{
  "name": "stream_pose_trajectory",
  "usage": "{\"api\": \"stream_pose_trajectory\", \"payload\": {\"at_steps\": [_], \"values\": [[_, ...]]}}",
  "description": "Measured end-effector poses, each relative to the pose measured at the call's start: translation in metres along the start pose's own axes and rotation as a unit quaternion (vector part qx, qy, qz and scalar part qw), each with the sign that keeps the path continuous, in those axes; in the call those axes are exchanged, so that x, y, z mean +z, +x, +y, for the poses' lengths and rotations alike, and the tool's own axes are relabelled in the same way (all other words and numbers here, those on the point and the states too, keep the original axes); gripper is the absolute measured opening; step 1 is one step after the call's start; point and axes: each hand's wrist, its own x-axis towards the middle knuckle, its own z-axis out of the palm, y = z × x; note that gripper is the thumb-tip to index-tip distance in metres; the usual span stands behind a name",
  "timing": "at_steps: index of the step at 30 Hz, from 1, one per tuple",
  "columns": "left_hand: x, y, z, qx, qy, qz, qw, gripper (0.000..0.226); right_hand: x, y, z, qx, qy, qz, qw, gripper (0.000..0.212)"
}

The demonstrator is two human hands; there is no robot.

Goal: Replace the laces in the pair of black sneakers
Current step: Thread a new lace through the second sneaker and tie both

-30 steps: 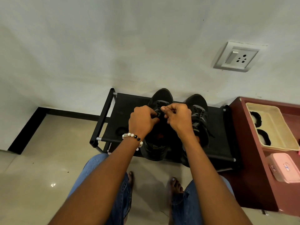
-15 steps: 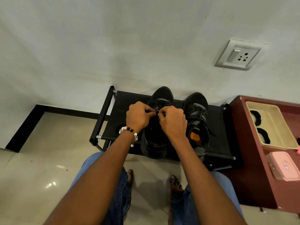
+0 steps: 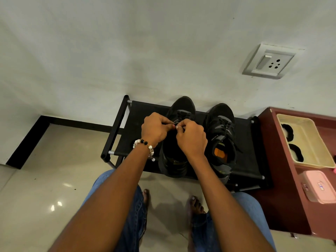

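Sneakers are sitting side by side on the shoe rack against the wall. We're pinching a lace on the left sneaker with left hand and right hand, fingertips almost meeting. Right sneaker is showing laces; old or new, can't tell, so we're judging ourselves partway. Tiled floor, maroon cabinet alongside.

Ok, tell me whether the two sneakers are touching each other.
Apart. The head view shows a strip of black rack between the left sneaker and the right sneaker near the toes; lower down the right hand hides the space.
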Motion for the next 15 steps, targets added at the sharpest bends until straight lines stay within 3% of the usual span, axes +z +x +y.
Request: {"api": "stream_pose_trajectory", "payload": {"at_steps": [7,15], "values": [[0.0017,-0.0001,0.0006,-0.009,0.001,0.010,1.000,0.010,0.0076,-0.0042,-0.0052,-0.043,-0.115,0.022,0.992,0.022],[0.0005,0.0032,-0.0022,-0.020,-0.020,-0.004,1.000,0.009,0.0068,-0.0051,-0.0071,-0.025,-0.092,0.023,0.995,0.022]]}}
